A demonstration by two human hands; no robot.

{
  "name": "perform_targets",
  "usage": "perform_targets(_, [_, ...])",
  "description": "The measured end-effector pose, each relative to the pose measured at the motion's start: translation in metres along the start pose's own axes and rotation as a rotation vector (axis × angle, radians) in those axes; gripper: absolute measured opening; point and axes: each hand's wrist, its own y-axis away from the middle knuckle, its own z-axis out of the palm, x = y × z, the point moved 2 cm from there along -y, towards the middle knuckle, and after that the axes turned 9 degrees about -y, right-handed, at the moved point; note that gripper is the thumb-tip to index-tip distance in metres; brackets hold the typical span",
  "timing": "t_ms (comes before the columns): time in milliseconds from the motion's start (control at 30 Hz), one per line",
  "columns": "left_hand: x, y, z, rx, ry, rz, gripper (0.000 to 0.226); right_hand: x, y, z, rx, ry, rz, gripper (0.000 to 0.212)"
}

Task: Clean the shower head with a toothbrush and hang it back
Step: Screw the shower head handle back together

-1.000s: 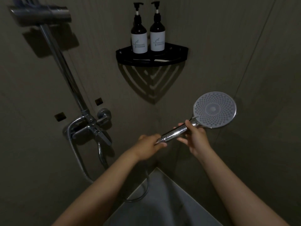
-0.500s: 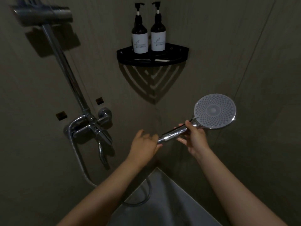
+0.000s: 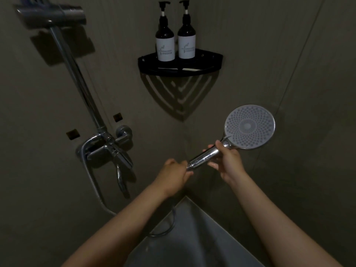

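The chrome shower head (image 3: 249, 126) has a round grey nozzle face turned toward me, at centre right. My right hand (image 3: 227, 160) grips its handle just below the face. My left hand (image 3: 176, 173) is closed on the bottom end of the handle, where the hose joins. The hose (image 3: 90, 176) loops from the mixer down to the floor and back up behind my left arm. The holder (image 3: 52, 13) on top of the chrome rail (image 3: 79, 78) at upper left is empty. A pale stick lies in the corner shelf (image 3: 180, 69); I cannot tell if it is the toothbrush.
Two dark pump bottles (image 3: 165, 38) with white labels stand on the black corner shelf. The chrome mixer tap (image 3: 109, 145) with its spout juts from the left wall. The lighter shower floor (image 3: 192, 237) lies below between my arms. Walls close in on both sides.
My left hand, which had loosened to an open hold half a second ago, has closed again on the handle's end. The shower head has stayed almost still in my right hand.
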Motion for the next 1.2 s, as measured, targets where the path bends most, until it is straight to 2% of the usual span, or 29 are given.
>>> perform_targets(67, [0.005,0.004,0.001,0.097,-0.127,-0.053,0.029,0.002,-0.001,0.001,0.045,-0.033,0.01,0.028])
perform_targets(167, [0.009,0.009,0.006,0.203,-0.177,-0.064,0.025,0.003,-0.003,0.002,0.07,-0.034,0.013,0.023])
perform_targets(200, [0.007,0.009,0.007,0.161,-0.098,-0.058,0.024,0.003,-0.003,0.002,0.067,-0.023,0.011,0.02])
perform_targets(233, [0.004,0.008,0.006,0.065,0.096,-0.052,0.02,0.003,-0.004,0.001,0.061,-0.01,0.005,0.015])
perform_targets(300, [0.0,0.005,0.001,-0.255,0.702,-0.057,0.012,0.003,-0.004,-0.001,0.041,0.011,-0.003,0.008])
perform_targets(333, [-0.002,0.004,-0.001,-0.376,0.928,-0.064,0.017,0.004,-0.005,-0.001,0.034,0.018,-0.005,0.006])
perform_targets(367, [-0.004,0.003,-0.003,-0.427,1.039,-0.059,0.021,0.004,-0.005,0.0,0.028,0.021,-0.003,0.005])
perform_targets(433, [-0.007,0.004,-0.005,-0.401,0.989,-0.055,0.024,0.006,-0.006,0.0,0.029,0.018,0.012,0.009])
perform_targets(500, [-0.008,0.008,-0.004,-0.275,0.668,-0.044,0.021,0.008,-0.006,0.001,0.041,-0.002,0.021,0.014])
perform_targets(567, [-0.009,0.009,-0.002,-0.154,0.276,-0.023,0.028,0.011,-0.008,0.002,0.059,-0.021,0.023,0.018])
perform_targets(600, [-0.008,0.01,0.0,-0.113,0.157,-0.017,0.031,0.012,-0.008,0.002,0.067,-0.023,0.024,0.02])
perform_targets(667, [-0.006,0.012,0.001,-0.052,0.099,-0.025,0.031,0.013,-0.008,0.003,0.075,-0.017,0.026,0.021])
perform_targets(800, [-0.01,0.018,0.003,-0.026,0.305,-0.072,0.023,0.015,-0.004,0.012,0.028,0.021,0.018,0.011])
perform_targets(867, [-0.012,0.02,0.004,-0.033,0.501,-0.111,0.018,0.019,0.0,0.021,-0.009,0.056,0.013,0.019])
perform_targets(933, [-0.014,0.02,0.005,-0.06,0.701,-0.174,0.022,0.027,0.003,0.032,-0.043,0.104,0.025,0.025])
perform_targets(1033, [-0.022,0.026,0.006,-0.113,0.969,-0.271,0.016,0.04,0.005,0.045,-0.112,0.164,0.049,0.025])
perform_targets(1200, [-0.033,0.046,0.005,-0.126,1.138,-0.324,0.009,0.056,0.009,0.062,-0.249,0.231,0.142,0.022])
